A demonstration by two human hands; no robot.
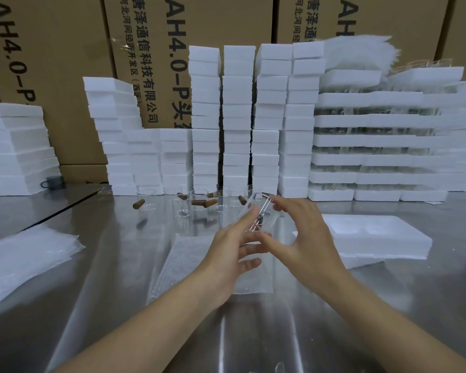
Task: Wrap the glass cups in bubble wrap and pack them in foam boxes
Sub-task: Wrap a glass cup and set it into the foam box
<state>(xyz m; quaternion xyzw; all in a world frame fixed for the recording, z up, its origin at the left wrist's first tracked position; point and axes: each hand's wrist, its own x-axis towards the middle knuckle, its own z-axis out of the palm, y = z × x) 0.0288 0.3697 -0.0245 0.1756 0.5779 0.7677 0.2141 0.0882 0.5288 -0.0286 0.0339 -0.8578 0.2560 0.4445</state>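
Hands: the left hand (230,251) has its fingers nearly straight and laid against the near side of a clear glass cup with a brown wooden handle (256,215). The right hand (306,238) is spread wide around the same glass cup, thumb low near its base and fingertips by its rim, holding it. The glass cup is tilted and off the surface, between both hands, above a flat sheet of clear bubble wrap (178,261) lying on the polished steel tabletop (253,335).

Just right of the sheet lies an open white foam box with moulded compartments (377,234). Behind the hands stands a loose row of clear glass cups with brown handles (199,203). A pile of bubble wrap sheets (24,261) rests at the left edge. Tall stacks of white foam boxes (237,117) line the back of the tabletop, in front of brown printed cardboard cartons (57,63).
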